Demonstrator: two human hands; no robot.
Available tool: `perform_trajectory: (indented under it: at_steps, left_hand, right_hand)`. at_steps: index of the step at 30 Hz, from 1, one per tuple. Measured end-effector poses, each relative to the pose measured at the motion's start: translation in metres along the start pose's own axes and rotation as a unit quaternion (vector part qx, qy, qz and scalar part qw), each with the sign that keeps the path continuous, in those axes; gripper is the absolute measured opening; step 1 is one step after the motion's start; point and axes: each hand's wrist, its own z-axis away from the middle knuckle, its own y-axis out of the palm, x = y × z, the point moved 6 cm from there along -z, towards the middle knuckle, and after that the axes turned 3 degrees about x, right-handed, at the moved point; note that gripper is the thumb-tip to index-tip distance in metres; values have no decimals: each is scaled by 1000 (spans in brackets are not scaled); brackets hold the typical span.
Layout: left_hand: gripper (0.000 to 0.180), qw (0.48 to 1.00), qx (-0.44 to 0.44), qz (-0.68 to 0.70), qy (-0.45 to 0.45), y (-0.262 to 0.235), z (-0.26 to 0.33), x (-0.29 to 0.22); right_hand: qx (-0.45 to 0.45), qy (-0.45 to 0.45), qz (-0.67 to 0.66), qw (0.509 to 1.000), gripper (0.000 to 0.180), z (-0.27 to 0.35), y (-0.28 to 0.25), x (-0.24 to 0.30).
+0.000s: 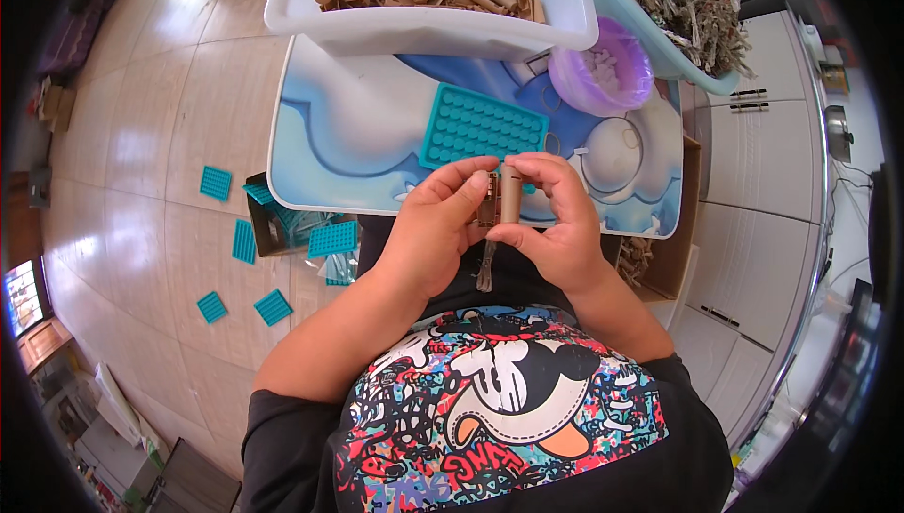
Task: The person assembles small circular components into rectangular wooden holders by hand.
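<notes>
In front of my chest, near the table's front edge, my left hand point(428, 216) grips a narrow brown part with small shiny metal bits point(488, 204). A thin bundled cable point(485, 270) dangles below this part. My right hand point(565, 221) pinches an upright brown plastic shell point(510, 195) between thumb and fingers. Part and shell stand side by side, almost touching; whether they meet cannot be made out. Just beyond my fingers, a teal tray with rows of round cells point(482, 127) lies on the table.
A white bin point(424, 40) of brown shells stands at the back. Right of it are a purple-lined bucket point(565, 85) with pale pieces and a light-blue tub point(640, 28) heaped with bundled cables. Several teal trays point(273, 307) lie on the floor at left, by an open box point(273, 235).
</notes>
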Motion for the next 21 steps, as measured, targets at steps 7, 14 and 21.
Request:
perform_trajectory:
  at_steps: [7,14,21]
  left_hand:
    - [41,999,8,32,-4,1,2,-1]
    - [42,1000,11,13,9,6,6,-4]
    - [35,999,28,23,0,8,7,-3]
  right_hand:
    - [-7,-54,-16,998,61,-3,10,8]
    - [40,-82,13,996,62,-5,18,4]
    - [20,-76,25,997,64,-5,19,4]
